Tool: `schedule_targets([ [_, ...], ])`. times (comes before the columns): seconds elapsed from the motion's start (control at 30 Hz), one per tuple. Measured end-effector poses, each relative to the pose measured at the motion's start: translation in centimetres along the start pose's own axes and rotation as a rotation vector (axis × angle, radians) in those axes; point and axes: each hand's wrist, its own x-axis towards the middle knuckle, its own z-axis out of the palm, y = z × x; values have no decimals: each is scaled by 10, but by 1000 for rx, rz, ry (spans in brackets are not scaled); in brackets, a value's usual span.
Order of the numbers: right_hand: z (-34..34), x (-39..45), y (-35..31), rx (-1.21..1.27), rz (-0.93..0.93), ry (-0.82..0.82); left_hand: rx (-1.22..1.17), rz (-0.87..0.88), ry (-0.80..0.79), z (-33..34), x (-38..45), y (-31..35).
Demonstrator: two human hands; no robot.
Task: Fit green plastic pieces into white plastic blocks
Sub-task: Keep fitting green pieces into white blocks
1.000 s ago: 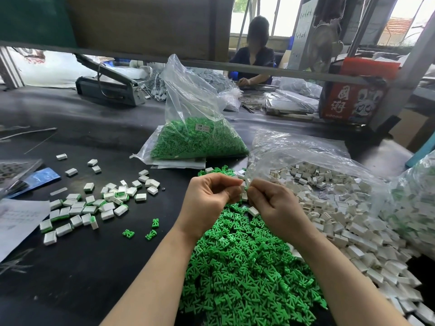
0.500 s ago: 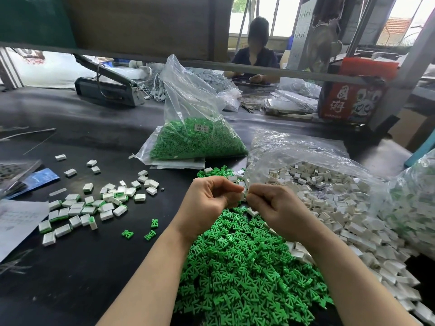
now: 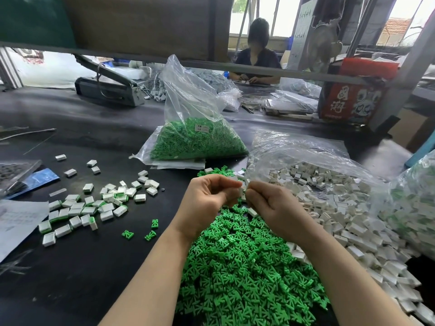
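Left hand: the left hand (image 3: pixel 207 203) is raised over the far end of the loose green heap, fingers curled, thumb and fingertips pinching toward the right hand.
Right hand: the right hand (image 3: pixel 273 205) mirrors it, fingers curled, fingertips meeting the left hand's at the midline.
Held item: a small white block (image 3: pixel 242 191) sits pinched between the fingertips of both hands; whether a green piece is already in it cannot be told, as the fingers hide most of it.
Green pieces: a loose heap of green pieces (image 3: pixel 242 274) lies directly beneath both hands and wrists, spreading toward the person between the forearms.
White blocks: a pile of empty white blocks (image 3: pixel 329 208) lies just right of the right hand, spilling out of an opened clear bag (image 3: pixel 294 147).
Finished lot: assembled white blocks with green edges (image 3: pixel 87 208) are scattered well left of the left hand; three stray green pieces (image 3: pixel 151 229) lie between that lot and the left forearm.
Stock bag: a clear bag of green pieces (image 3: pixel 197 140) stands beyond the hands, slightly to the left.
Far right: another bag of white-and-green parts (image 3: pixel 414 203) sits beyond the white pile, at the frame edge.
Surface: a dark worktable (image 3: pixel 82 278).
Background: a second person (image 3: pixel 257 57) sits across the table, beyond the hands.
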Motion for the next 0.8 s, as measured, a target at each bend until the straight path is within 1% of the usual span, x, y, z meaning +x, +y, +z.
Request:
schedule_targets([
  [0.07, 2, 2, -2, -166, -67, 18, -50, -50, 7, -3, 2, 0],
  [0.13, 2, 1, -2, -270, -103, 35, -88, -122, -6, -5, 2, 0],
  [0.27, 2, -1, 0, -318, -201, 100, -229, -296, -69, -5, 0, 1],
  [0.37, 4, -1, 0, -346, -272, 109, -322, -372, -71, -6, 1, 1],
  [0.43, 4, -1, 2, -366, -300, 128, -358, -397, -54, -8, 2, 2],
  [0.6, 3, -1, 5, -361, -296, 165, -368, -366, -50, -6, 2, 2],
  [0.73, -8, 0, 6, -462, -327, 267, -357, -440, -24, -12, 3, 0],
  [0.8, -7, 0, 6, -350, -269, 302, -380, -429, -17, -14, 3, -2],
])
